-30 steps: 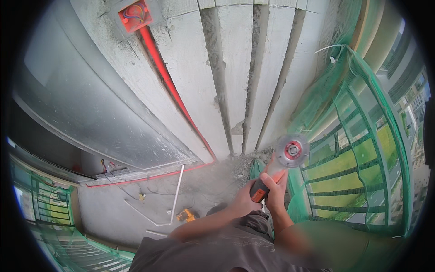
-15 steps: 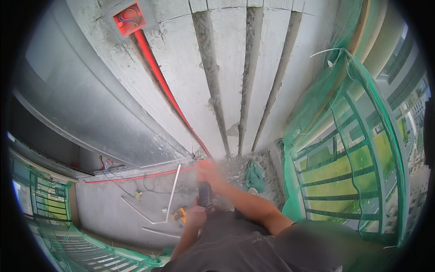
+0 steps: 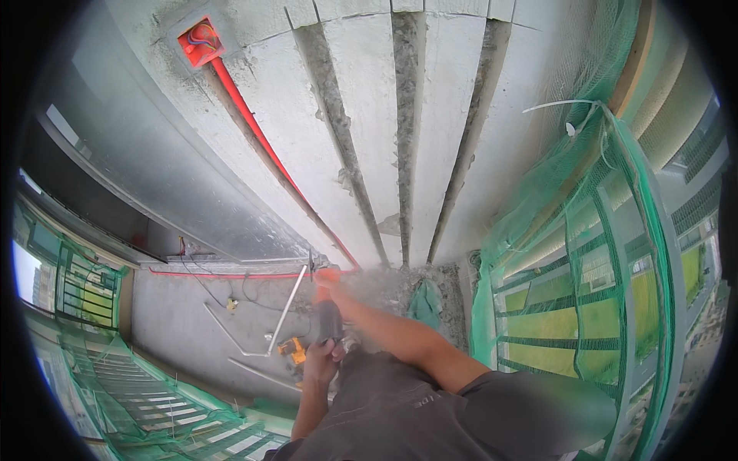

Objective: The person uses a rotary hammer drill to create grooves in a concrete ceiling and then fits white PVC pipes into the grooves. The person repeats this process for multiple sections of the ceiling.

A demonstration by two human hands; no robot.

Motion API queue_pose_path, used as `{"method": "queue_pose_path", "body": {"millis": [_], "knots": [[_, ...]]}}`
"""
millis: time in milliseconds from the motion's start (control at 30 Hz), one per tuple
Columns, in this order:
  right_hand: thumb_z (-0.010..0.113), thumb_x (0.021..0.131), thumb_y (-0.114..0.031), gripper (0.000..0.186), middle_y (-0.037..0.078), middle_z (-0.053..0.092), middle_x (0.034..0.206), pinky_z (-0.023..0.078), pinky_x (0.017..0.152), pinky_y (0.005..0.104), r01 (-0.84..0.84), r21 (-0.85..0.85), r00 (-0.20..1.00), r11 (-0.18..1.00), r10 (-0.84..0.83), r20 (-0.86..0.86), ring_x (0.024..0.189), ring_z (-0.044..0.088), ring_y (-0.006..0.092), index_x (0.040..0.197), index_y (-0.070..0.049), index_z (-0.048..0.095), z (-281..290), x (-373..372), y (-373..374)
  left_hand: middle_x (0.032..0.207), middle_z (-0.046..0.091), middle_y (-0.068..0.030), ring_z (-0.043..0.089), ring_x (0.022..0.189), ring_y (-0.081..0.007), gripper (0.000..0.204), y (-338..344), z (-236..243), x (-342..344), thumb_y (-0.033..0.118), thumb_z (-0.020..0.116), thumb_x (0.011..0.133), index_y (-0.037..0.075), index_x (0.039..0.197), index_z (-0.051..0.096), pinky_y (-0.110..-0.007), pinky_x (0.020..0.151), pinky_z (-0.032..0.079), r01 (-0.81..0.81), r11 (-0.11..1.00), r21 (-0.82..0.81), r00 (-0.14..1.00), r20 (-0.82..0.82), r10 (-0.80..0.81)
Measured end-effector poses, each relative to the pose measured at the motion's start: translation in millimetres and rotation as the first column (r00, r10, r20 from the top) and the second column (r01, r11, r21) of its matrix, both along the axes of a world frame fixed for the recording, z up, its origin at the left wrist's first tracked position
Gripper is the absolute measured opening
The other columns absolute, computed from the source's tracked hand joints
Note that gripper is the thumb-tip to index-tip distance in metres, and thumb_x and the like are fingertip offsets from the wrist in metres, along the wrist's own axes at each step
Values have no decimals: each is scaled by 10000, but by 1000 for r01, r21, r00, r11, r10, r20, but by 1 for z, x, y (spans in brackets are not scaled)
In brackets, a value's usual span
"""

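Wall: the grey concrete wall [image 3: 453,115] rises ahead of my hands, cut by three vertical chases.
Netting: green safety netting [image 3: 607,253] on a railing runs along the outer side of my right arm.
Floor: dusty balcony floor [image 3: 177,323] spreads beyond my left hand, with thin metal rods [image 3: 286,309] lying on it.
Conduit: a red conduit [image 3: 254,131] climbs the wall from just above my right hand to a red box [image 3: 201,42].
Grinder: the dark angle grinder [image 3: 329,319] sits between my hands, blurred.
Right hand: my right hand [image 3: 329,278] grips its upper end.
Left hand: my left hand [image 3: 321,359] closes around its lower body.
Drill: a yellow drill [image 3: 293,351] lies just beside my left hand.
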State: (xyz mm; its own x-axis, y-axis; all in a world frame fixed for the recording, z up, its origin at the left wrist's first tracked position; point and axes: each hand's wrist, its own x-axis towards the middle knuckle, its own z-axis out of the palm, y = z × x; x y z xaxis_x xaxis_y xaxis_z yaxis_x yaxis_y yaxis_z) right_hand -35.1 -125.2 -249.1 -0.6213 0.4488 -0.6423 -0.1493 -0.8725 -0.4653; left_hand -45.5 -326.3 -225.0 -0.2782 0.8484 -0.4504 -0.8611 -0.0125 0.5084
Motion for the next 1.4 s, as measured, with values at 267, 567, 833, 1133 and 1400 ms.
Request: {"method": "queue_pose_path", "body": {"millis": [267, 567, 833, 1133, 1400], "knots": [[852, 896, -329, 342, 22, 626, 874, 547, 557, 388, 87, 210, 996, 974, -81, -38, 670, 605, 175, 1126, -128, 699, 39, 29, 31, 1260, 686, -192, 655, 782, -200, 616, 38, 42, 22, 97, 740, 926, -45, 1471, 491, -359, 662, 521, 72, 982, -172, 859, -490, -148], [794, 934, -383, 427, 100, 601, 876, 577, 557, 480, -95, 158, 989, 983, 74, 132, 643, 663, 330, 1172, -78, 612, 8, 37, 20, 1117, 698, -291, 701, 995, -457, 731, 29, 66, 23, 202, 749, 876, -33, 1505, 460, -502, 874, 557, -44, 771, -635, -10, -772, -636], [748, 971, -406, 395, 113, 622, 894, 588, 661, 466, -97, -185, 994, 978, 105, 36, 752, 666, 320, 1126, -88, 573, -27, 28, -28, 921, 725, -129, 712, 789, -240, 551, -16, 22, 10, 217, 789, 889, -37, 1318, 554, -385, 729, 575, 141, 917, -373, 910, -317, -269], [713, 964, -232, 271, 108, 652, 910, 614, 692, 413, -261, -189, 869, 947, 315, 381, 753, 675, 256, 1116, -37, 604, -161, -30, -95, 971, 732, -240, 713, 912, -460, 384, -97, -86, -98, 311, 585, 986, 91, 1300, 603, -571, 805, 558, 334, 642, -691, 127, -642, -757], [706, 900, -155, 453, 174, 654, 1117, 616, 921, 499, -266, -348, 852, 899, 389, 352, 1036, 700, 351, 1275, 41, 545, -300, -56, -65, 814, 739, -79, 705, 904, -321, 107, -364, -366, -301, 114, 719, 763, 183, 827, 770, -527, 914, 483, -7, 456, -890, -127, -452, -883]]}}
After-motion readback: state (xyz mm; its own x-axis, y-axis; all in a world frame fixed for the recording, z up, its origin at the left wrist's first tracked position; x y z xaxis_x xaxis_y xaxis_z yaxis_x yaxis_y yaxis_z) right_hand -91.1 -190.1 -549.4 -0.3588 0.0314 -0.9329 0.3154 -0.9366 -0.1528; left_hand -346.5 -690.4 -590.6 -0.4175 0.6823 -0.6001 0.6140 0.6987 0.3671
